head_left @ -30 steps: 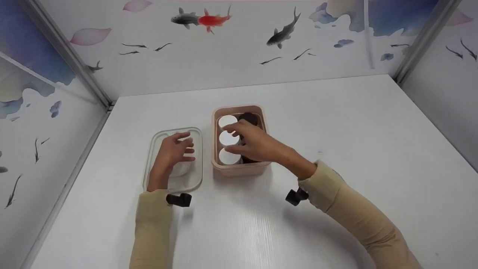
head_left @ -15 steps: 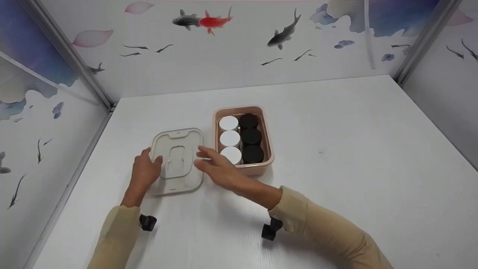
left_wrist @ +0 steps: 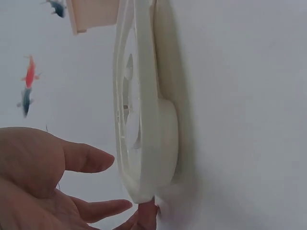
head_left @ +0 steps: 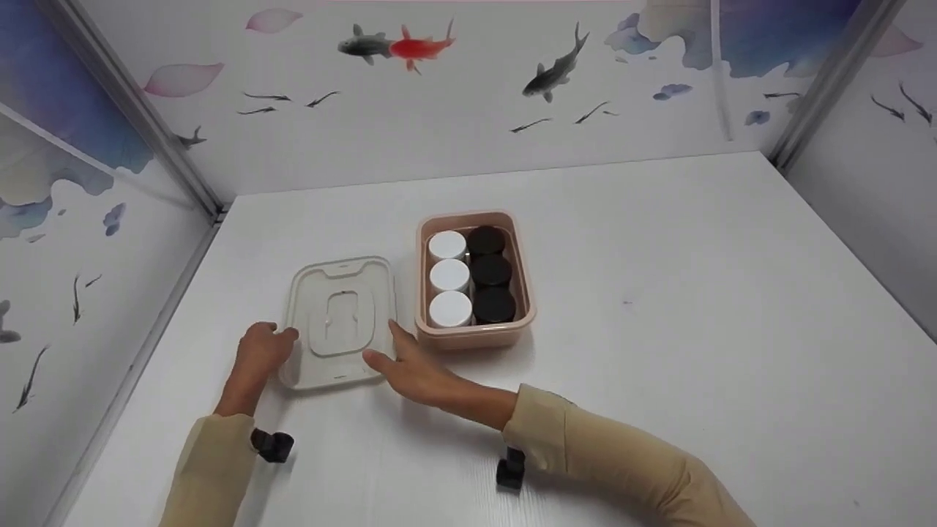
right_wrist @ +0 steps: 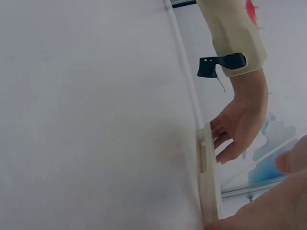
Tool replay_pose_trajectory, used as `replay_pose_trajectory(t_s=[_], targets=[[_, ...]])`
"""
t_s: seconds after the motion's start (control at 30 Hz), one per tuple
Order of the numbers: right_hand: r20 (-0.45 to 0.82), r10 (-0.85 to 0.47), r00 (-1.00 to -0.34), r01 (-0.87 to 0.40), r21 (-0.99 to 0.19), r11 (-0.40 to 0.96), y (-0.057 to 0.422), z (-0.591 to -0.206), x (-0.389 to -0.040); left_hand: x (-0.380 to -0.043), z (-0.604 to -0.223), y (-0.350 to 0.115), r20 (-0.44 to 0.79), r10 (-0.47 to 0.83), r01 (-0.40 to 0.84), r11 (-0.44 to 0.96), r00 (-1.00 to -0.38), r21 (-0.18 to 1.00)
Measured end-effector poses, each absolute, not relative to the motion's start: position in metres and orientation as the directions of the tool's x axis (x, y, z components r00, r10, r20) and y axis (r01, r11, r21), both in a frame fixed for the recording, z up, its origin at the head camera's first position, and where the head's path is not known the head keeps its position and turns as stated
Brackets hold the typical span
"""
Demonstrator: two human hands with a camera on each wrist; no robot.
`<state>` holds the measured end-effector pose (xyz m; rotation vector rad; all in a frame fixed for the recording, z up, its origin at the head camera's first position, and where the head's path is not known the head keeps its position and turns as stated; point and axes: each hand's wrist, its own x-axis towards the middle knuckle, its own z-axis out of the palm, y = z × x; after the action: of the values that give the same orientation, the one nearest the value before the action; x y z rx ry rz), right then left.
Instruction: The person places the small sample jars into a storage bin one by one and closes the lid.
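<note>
A pale translucent lid (head_left: 342, 369) lies flat left of the pink box. My left hand (head_left: 262, 355) is at its left edge. In the left wrist view a fingertip (left_wrist: 147, 213) reaches under the lid's rim, while the thumb (left_wrist: 91, 159) stands apart from it. My right hand (head_left: 421, 373) is at the lid's lower right corner, thumb over the rim and fingers along the right edge. In the right wrist view the right thumb (right_wrist: 284, 162) is clear of the lid (right_wrist: 209, 187). Neither hand's fingers close round the lid.
Beside the lid stands the open pink box (head_left: 476, 338). It holds two columns of jars, white-topped jars (head_left: 449, 276) left and black-topped jars (head_left: 491, 271) right. Fish-patterned panels (head_left: 468, 139) bound the white table (head_left: 659, 329) at the back and sides.
My right hand has left the jars and moved down and left to the lid's corner. The left hand has moved from over the lid to its left edge. The lid has shifted slightly left.
</note>
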<state>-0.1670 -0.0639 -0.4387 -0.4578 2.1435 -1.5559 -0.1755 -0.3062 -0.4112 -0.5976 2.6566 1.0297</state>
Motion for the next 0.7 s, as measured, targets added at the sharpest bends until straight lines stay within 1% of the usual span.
replay_pose_trajectory(t_s=[0.13, 0.2, 0.33, 0.43, 0.53, 0.6, 0.7], targets=[[-0.193, -0.496, -0.846, 0.055, -0.959, 0.278, -0.067, -0.444, -0.167, -0.172, -0.407, -0.310, -0.406, -0.275, -0.486, 0.593, -0.871, 0.642], [-0.204, -0.497, -0.843, 0.072, -0.960, 0.272, -0.067, -0.444, -0.166, -0.168, -0.403, -0.312, -0.412, -0.264, -0.486, 0.556, -0.872, 0.674], [-0.230, -0.512, -0.828, 0.088, -0.954, 0.287, -0.065, -0.442, -0.164, -0.158, -0.394, -0.314, -0.371, -0.214, -0.428, 0.472, -0.904, 0.771], [-0.252, -0.530, -0.810, 0.094, -0.947, 0.307, -0.065, -0.439, -0.160, -0.151, -0.387, -0.313, -0.342, -0.166, -0.380, 0.365, -0.925, 0.850], [-0.255, -0.549, -0.796, 0.094, -0.948, 0.303, -0.064, -0.432, -0.159, -0.146, -0.381, -0.309, -0.341, -0.142, -0.368, 0.283, -0.929, 0.886], [-0.239, -0.558, -0.795, 0.091, -0.956, 0.279, -0.064, -0.426, -0.162, -0.143, -0.376, -0.304, -0.339, -0.138, -0.364, 0.263, -0.931, 0.893], [-0.200, -0.584, -0.787, 0.105, -0.976, 0.192, -0.065, -0.415, -0.170, -0.138, -0.369, -0.296, -0.337, -0.128, -0.359, 0.244, -0.933, 0.901]])
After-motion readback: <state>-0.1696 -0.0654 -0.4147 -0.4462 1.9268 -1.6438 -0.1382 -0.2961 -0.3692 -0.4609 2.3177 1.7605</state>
